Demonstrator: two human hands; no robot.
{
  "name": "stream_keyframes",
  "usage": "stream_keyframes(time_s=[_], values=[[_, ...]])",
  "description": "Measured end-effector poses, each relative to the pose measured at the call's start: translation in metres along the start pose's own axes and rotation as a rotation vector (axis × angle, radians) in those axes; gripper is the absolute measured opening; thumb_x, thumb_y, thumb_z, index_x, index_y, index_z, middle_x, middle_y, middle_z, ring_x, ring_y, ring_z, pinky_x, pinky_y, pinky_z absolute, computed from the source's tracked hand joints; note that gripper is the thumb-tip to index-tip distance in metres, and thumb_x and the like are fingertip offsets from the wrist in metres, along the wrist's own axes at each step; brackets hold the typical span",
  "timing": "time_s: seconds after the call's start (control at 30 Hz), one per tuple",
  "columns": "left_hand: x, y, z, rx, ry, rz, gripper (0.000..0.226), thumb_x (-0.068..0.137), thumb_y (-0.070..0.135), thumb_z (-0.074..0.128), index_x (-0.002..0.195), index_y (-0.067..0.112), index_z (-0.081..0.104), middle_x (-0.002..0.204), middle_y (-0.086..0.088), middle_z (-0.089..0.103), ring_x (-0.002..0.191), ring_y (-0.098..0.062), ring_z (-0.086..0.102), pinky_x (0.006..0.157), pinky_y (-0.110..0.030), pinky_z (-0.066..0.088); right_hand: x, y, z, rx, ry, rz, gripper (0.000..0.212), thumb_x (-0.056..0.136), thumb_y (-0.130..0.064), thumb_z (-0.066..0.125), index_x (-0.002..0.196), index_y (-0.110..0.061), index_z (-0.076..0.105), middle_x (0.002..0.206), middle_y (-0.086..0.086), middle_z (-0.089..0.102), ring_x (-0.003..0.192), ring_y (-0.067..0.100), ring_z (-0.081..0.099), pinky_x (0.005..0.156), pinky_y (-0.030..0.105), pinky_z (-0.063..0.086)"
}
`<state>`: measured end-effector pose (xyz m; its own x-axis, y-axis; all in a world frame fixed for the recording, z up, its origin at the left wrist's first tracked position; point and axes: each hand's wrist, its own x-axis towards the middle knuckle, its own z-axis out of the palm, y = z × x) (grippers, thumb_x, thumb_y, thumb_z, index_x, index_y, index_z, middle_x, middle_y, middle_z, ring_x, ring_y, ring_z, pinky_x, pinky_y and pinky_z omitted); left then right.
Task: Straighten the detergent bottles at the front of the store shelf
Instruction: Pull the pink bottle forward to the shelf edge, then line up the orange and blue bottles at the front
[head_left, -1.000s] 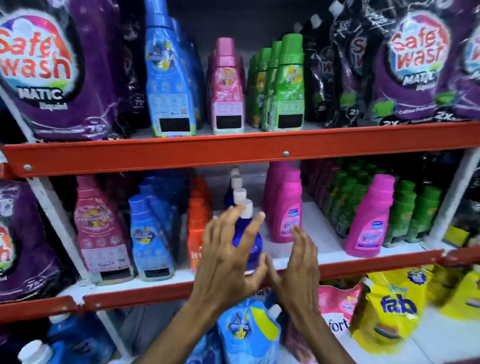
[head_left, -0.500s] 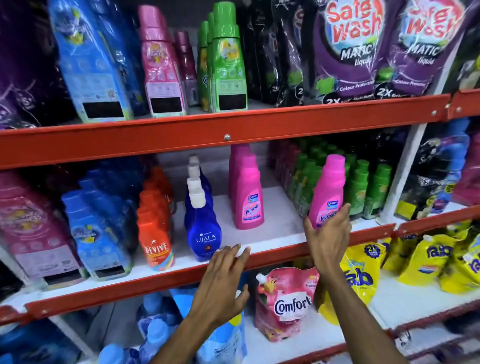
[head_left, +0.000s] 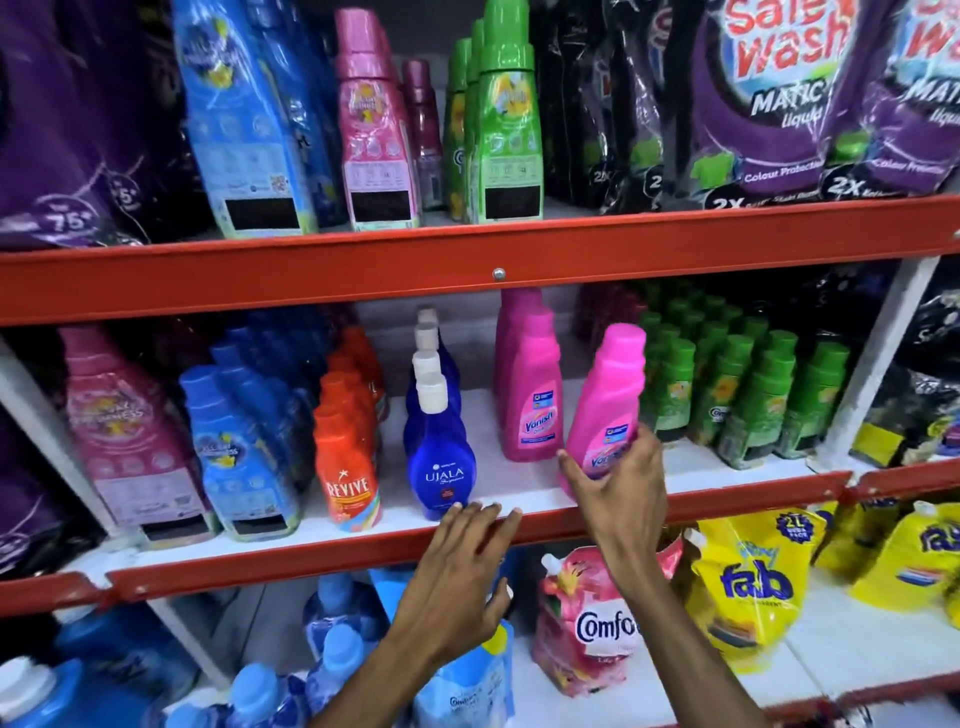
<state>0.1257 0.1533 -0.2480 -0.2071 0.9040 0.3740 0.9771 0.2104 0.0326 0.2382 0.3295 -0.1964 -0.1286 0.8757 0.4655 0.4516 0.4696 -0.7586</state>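
The right hand (head_left: 618, 483) is gripping the tilted pink Vanish bottle (head_left: 605, 410), leaning rightward, while the open, empty left hand (head_left: 462, 566) is hovering below the Ujala bottle (head_left: 440, 462).

A big store rack fills the view. It has red metal shelf edges (head_left: 363, 278) with a small silver bolt (head_left: 498, 273). The shelf boards (head_left: 519, 483) are white. White slanted posts (head_left: 872, 358) hold it up. The far back looks dark.
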Motion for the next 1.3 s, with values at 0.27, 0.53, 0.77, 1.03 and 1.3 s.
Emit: stream_keyframes(time_s=[0.27,0.53,0.77,1.03,1.3], values=[[-0.007,-0.004,0.000,0.014,0.036,0.038,0.073,0.079,0.044,0.056,0.147,0.022,0.040,0.140,-0.003,0.058,0.132,-0.023,0.053,0.120,-0.036,0.023,-0.023,-0.027,0.023,0.011,-0.088,-0.010,0.090,0.065,-0.050,0.084,0.132,-0.005,0.043,0.123,0.016,0.058,0.113,0.037,0.058,0.089,0.046,0.054],[-0.015,-0.018,-0.005,0.006,0.079,0.063,0.074,0.077,0.037,0.062,0.147,0.022,0.041,0.142,-0.004,0.056,0.134,-0.024,0.051,0.116,-0.046,0.041,-0.030,-0.031,0.026,0.000,-0.062,-0.003,0.098,0.065,-0.052,0.085,0.137,-0.004,0.039,0.130,0.018,0.055,0.120,0.039,0.053,0.094,0.049,0.052],[-0.038,-0.050,-0.033,-0.103,0.442,0.053,0.040,0.082,0.022,0.064,0.121,0.019,0.064,0.118,-0.002,0.066,0.112,-0.020,0.057,0.103,-0.031,0.041,-0.067,-0.071,0.018,0.144,0.198,-0.296,0.063,0.076,-0.028,0.083,0.130,-0.008,0.055,0.128,0.012,0.059,0.118,0.028,0.051,0.102,0.040,0.041],[-0.057,-0.096,-0.063,-0.397,0.642,-0.480,0.026,0.084,0.027,0.064,0.110,0.022,0.066,0.104,0.004,0.067,0.096,-0.014,0.064,0.088,-0.024,0.048,-0.132,-0.118,0.073,0.431,-0.270,-0.322,0.036,0.086,-0.018,0.073,0.121,-0.018,0.069,0.106,-0.004,0.077,0.087,0.005,0.071,0.084,0.029,0.057],[-0.048,-0.121,-0.054,-0.536,0.500,-0.583,0.045,0.081,0.026,0.081,0.121,0.016,0.063,0.106,0.001,0.077,0.093,-0.012,0.071,0.086,-0.030,0.057,-0.134,-0.126,0.104,0.255,-0.467,-0.185,0.040,0.083,-0.023,0.062,0.123,-0.017,0.067,0.099,0.001,0.080,0.088,0.014,0.075,0.083,0.038,0.059]])
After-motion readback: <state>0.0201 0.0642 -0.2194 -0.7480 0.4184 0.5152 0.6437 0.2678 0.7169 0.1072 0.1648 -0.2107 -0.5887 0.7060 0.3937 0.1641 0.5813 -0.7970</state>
